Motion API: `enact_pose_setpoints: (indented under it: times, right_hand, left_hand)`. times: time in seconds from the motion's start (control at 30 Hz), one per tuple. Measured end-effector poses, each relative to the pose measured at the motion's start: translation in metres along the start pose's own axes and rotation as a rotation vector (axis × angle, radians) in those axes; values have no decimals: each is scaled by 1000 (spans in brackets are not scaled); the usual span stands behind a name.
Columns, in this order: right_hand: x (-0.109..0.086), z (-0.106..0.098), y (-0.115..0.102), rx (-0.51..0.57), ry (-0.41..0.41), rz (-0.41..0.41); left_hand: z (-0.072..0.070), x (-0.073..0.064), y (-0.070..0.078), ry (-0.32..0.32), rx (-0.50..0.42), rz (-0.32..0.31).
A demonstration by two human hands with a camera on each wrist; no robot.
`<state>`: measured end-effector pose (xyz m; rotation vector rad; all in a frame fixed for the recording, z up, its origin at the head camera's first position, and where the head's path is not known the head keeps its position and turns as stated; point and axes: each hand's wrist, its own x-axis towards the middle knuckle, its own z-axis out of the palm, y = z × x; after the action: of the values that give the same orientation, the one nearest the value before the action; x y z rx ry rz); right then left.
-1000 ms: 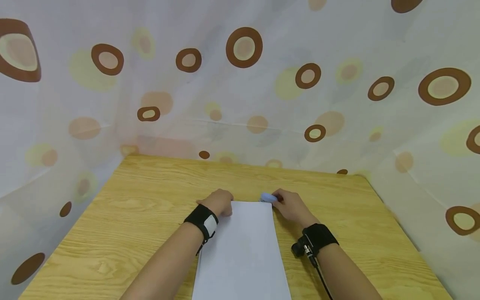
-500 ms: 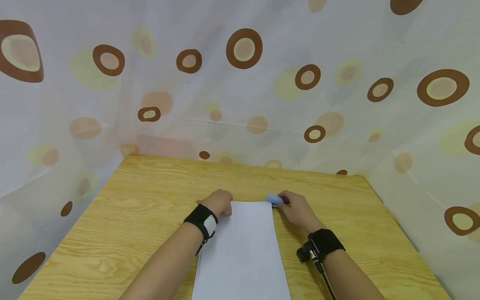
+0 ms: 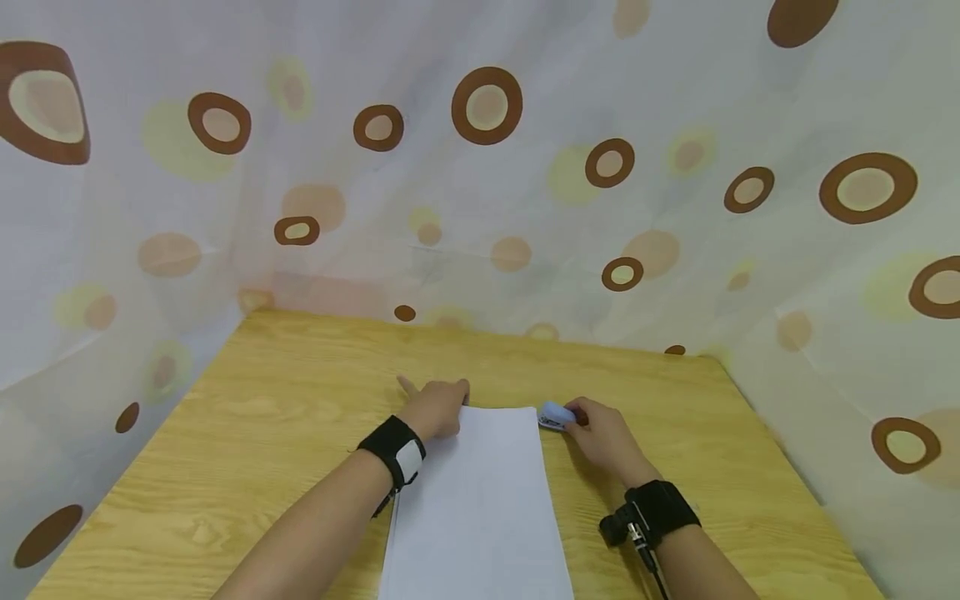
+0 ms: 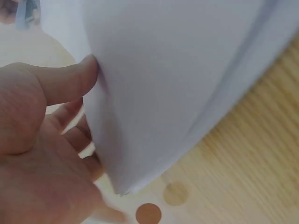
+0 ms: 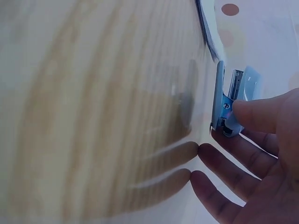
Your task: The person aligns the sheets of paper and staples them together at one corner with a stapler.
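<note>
A stack of white paper [image 3: 480, 508] lies lengthwise on the wooden table. At its far left corner my left hand [image 3: 437, 408] pinches the edge. The left wrist view shows the thumb on top of the sheets [image 4: 154, 84] and the other fingers along the edge and partly behind it. My right hand [image 3: 606, 429] grips a small light blue stapler [image 3: 556, 415] just right of the paper's far right corner. Seen from the right wrist, the stapler [image 5: 233, 100] has its jaws apart, nothing visible between them, and my thumb presses its side.
The wooden table [image 3: 300, 375] runs back to a pale curtain [image 3: 420, 167] with brown and yellow oval prints, which also hangs at both sides. A camera on a black strap [image 3: 660, 512] sits on my right wrist, its cable trailing toward me.
My right hand has drawn the stapler rightward and slightly nearer, from the paper's far edge to beside its corner. The left hand keeps its grip; one of its fingers now sticks out leftward.
</note>
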<state>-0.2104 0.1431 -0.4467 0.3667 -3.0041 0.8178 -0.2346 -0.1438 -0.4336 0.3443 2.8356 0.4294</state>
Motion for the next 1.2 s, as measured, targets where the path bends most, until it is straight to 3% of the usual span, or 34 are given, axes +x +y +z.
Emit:
enact_pose_setpoints:
  times: [0.13,0.33,0.5,0.67,0.8,1.2]
  right_hand:
    - [-5,1,3,3,4,13]
    - [-7,5,1,-16,0,-14]
    - [-8,8,3,-45,14,-9]
    - [-8,5,4,-40,7,2]
    - [-6,2,1,-40,-9,11]
    - [-2,-2,-4,-57,-29,28]
  left_hand:
    - [5,1,4,46,117,133]
    - [5,3,14,37,233,228]
    - [7,9,19,20,314,351]
    - [9,10,27,44,504,457]
    - [4,1,33,64,621,465]
    - [5,0,32,74,650,476]
